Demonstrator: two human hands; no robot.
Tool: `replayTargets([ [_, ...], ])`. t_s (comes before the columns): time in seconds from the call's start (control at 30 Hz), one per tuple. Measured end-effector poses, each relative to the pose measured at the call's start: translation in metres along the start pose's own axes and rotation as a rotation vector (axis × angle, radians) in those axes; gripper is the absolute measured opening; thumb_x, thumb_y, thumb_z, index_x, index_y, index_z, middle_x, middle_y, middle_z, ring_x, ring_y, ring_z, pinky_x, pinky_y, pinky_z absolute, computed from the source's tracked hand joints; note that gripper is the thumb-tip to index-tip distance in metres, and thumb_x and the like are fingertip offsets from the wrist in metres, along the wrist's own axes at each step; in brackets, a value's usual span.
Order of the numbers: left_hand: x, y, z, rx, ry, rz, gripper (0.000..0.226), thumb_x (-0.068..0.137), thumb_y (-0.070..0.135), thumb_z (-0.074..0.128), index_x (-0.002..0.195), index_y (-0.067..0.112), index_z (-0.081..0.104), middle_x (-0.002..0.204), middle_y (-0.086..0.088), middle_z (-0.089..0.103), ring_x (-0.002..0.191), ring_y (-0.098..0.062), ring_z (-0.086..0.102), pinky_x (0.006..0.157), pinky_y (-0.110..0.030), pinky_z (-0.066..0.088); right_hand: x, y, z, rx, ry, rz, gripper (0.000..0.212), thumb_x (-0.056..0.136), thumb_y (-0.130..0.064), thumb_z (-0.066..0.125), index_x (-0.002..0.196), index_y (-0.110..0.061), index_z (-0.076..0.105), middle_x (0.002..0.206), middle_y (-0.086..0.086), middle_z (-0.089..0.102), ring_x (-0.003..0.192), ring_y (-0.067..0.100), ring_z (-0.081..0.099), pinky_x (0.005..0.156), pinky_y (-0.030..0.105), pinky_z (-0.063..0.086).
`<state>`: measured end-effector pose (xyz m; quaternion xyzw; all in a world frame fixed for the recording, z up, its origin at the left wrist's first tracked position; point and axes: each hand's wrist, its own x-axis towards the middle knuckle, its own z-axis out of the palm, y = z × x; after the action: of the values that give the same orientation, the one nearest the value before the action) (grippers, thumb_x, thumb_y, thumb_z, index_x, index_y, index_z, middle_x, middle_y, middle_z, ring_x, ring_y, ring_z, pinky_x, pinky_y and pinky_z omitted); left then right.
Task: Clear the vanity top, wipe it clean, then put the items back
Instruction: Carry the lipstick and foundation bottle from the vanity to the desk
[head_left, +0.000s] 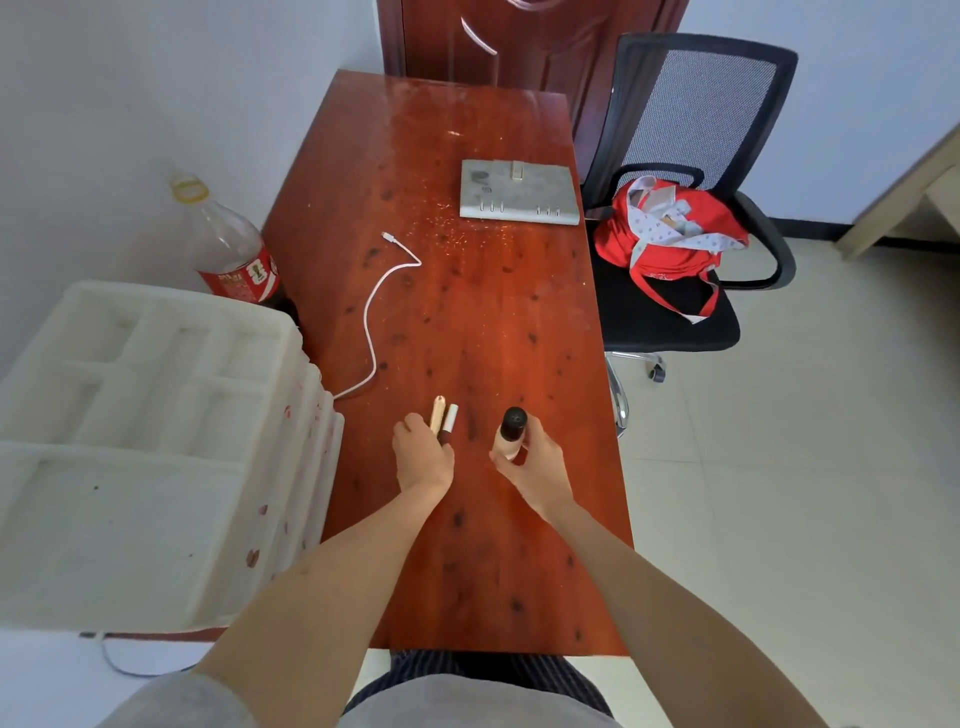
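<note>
Vanity top (467, 322): glossy reddish wood, seemingly speckled.

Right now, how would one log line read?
left hand: holds two slim tubes | right hand: grips capped bottle | tabletop: cable, grey box

The reddish-brown wooden tabletop (467, 312) is glossy, marked with dark knots and fine pale specks toward its middle. Near its front, a small bottle (511, 434) with a pale beige body and a dark round cap stands about upright, gripped in the right hand (537, 467). Just to its left, two slim cosmetic tubes are held together in the left hand (421, 457): a gold tube (437, 413) and a tube with a white cap and dark red body (450, 422), both pointing away from the person. A white charging cable (370, 317) snakes across the left part, its plug end lying free. A flat grey book-like item (519, 192) lies at the far right edge.
</note>
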<state>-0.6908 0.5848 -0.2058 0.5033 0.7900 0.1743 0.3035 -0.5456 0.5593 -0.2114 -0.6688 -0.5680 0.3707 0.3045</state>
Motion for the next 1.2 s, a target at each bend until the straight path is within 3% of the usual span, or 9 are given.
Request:
replayTargets([
  [0.2, 0.0, -0.008, -0.004, 0.106, 0.047, 0.104, 0.039, 0.086, 0.022, 0.061, 0.121, 0.01, 0.049, 0.116, -0.008, 0.054, 0.11, -0.022, 0.049, 0.085, -0.034, 0.048, 0.004, -0.007, 0.011, -0.012, -0.036, -0.03, 0.054, 0.082, -0.018, 0.067, 0.129, -0.015, 0.04, 0.115, 0.001, 0.059, 0.104, 0.014, 0.055, 0.087, 0.022, 0.041],
  [0.4, -0.002, -0.018, -0.009, 0.056, -0.008, 0.237, 0.027, 0.09, 0.011, 0.051, 0.116, 0.009, 0.058, 0.11, -0.008, 0.055, 0.106, -0.023, 0.051, 0.086, -0.03, 0.044, 0.014, -0.012, 0.026, -0.074, -0.103, -0.079, 0.057, 0.085, -0.02, 0.063, 0.136, -0.023, 0.037, 0.125, 0.005, 0.054, 0.115, 0.019, 0.048, 0.092, 0.024, 0.035],
  [0.57, -0.006, -0.025, -0.011, 0.043, -0.062, 0.352, 0.023, 0.089, 0.007, 0.051, 0.111, 0.009, 0.059, 0.103, -0.005, 0.054, 0.098, -0.02, 0.053, 0.081, -0.023, 0.041, 0.017, -0.016, 0.028, -0.06, -0.15, -0.114, 0.066, 0.087, -0.019, 0.062, 0.143, -0.022, 0.028, 0.126, 0.003, 0.057, 0.116, 0.019, 0.052, 0.097, 0.031, 0.042],
  [0.73, -0.007, -0.032, -0.014, 0.181, -0.06, 0.408, 0.033, 0.09, 0.015, 0.05, 0.123, 0.011, 0.053, 0.114, -0.004, 0.056, 0.109, -0.021, 0.049, 0.09, -0.031, 0.044, 0.012, -0.012, 0.026, -0.087, -0.128, -0.083, 0.071, 0.087, -0.025, 0.061, 0.145, -0.023, 0.021, 0.123, 0.003, 0.058, 0.111, 0.021, 0.055, 0.095, 0.034, 0.044],
  [0.87, -0.009, -0.038, -0.016, 0.384, -0.063, 0.5, 0.042, 0.088, 0.027, 0.049, 0.127, 0.014, 0.045, 0.118, -0.003, 0.054, 0.11, -0.02, 0.048, 0.089, -0.031, 0.043, 0.009, -0.007, 0.022, -0.16, -0.126, -0.054, 0.077, 0.085, -0.03, 0.061, 0.147, -0.024, 0.016, 0.139, 0.005, 0.046, 0.127, 0.022, 0.043, 0.103, 0.035, 0.038],
  [1.0, -0.011, -0.043, -0.013, 0.455, -0.092, 0.512, 0.057, 0.085, 0.036, 0.053, 0.134, 0.014, 0.037, 0.128, -0.004, 0.048, 0.12, -0.022, 0.043, 0.095, -0.034, 0.044, -0.001, 0.001, 0.016, -0.526, -0.058, -0.112, 0.071, 0.088, -0.031, 0.054, 0.147, -0.013, 0.018, 0.151, 0.006, 0.03, 0.141, 0.022, 0.02, 0.113, 0.034, 0.019],
  [1.07, -0.012, -0.042, -0.013, 0.479, -0.104, 0.522, 0.061, 0.084, 0.038, 0.053, 0.137, 0.013, 0.033, 0.131, -0.005, 0.046, 0.123, -0.022, 0.04, 0.096, -0.034, 0.042, -0.007, 0.006, 0.015, -0.669, -0.066, -0.107, 0.066, 0.091, -0.037, 0.047, 0.146, -0.012, 0.021, 0.154, 0.004, 0.022, 0.143, 0.022, 0.01, 0.116, 0.037, 0.01],
  [1.2, -0.012, -0.04, -0.016, 0.469, -0.151, 0.517, 0.068, 0.085, 0.039, 0.053, 0.141, 0.013, 0.026, 0.135, -0.005, 0.042, 0.127, -0.023, 0.036, 0.097, -0.034, 0.042, -0.011, 0.006, 0.018, -0.759, -0.106, -0.073, 0.064, 0.093, -0.042, 0.039, 0.147, -0.013, 0.02, 0.157, 0.003, 0.011, 0.144, 0.022, 0.001, 0.116, 0.043, 0.006],
])
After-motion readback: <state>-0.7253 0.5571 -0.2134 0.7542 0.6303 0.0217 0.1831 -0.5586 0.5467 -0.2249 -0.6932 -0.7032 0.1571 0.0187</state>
